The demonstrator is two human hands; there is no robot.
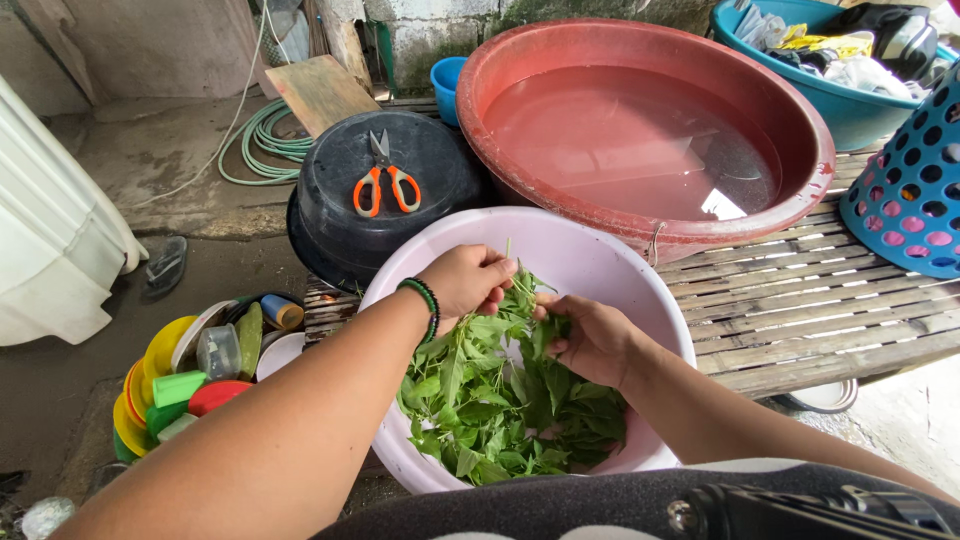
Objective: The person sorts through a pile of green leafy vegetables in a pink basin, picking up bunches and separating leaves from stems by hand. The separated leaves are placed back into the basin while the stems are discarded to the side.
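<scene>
A: What are the hands doing?

B: Both are in the pale pink basin, at six o'clock from the big red tub of water. The left hand, with a green bead bracelet at the wrist, has its fingers curled together, pinching a sprig at the top of the leafy greens. The right hand is cupped, closed around stems beside it.

A: Which step is that, would you say?

B: Picking through the leaves, I'd judge. Any further pluck calls for a steady pinch on one stem while the other hand braces the bunch.

A: Counts?

B: One heap of greens, one pink basin, one red tub, one pair of orange-handled scissors lying on one upturned black basin at ten o'clock. One teal tub of cloths at one o'clock, all on the slatted bamboo worktop.
</scene>
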